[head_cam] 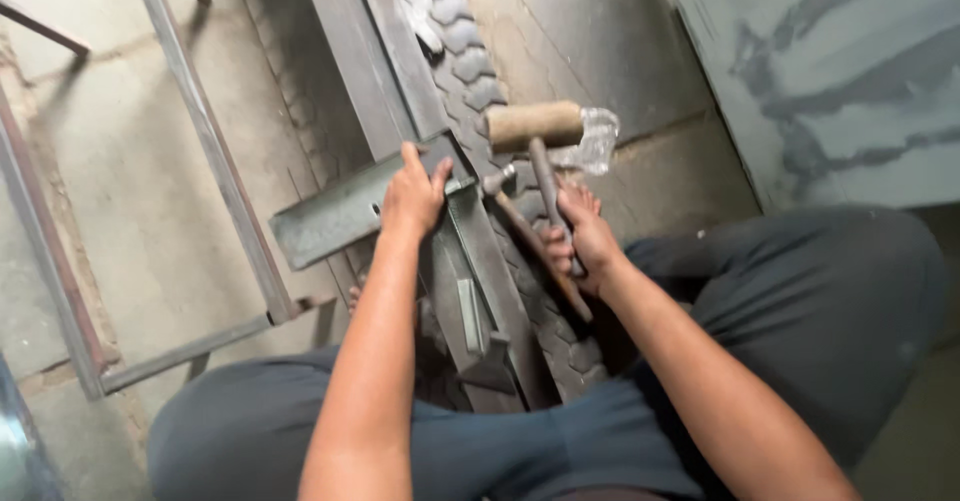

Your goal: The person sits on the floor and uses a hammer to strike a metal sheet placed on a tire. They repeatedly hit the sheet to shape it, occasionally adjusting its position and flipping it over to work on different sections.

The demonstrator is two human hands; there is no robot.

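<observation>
**Mallet poised over held steel bracket**

Left hand [412, 196] lay flat-pressed on a grey steel angle piece [330, 219], fingers curled over its upper edge, pinning it against the long steel rail [370, 71] that ran away from the person up the view. The angle piece's long axis ran crosswise to the rail, its free end sticking out to the person's left.

Right hand [580, 236] was wrapped tight round the metal shaft of a mallet [550, 131], fist closed. The mallet head, a cylinder with one tan face and one clear face, sat above and just right of the left hand, its head axis roughly parallel to the angle piece. A second thin rod [545, 261] slanted under the right hand; what it belonged to could not be told.

The mallet head stood near the joint of angle piece and rail, just beside the left fingertips. Tyre tread [460, 51] lay under the rail.
</observation>
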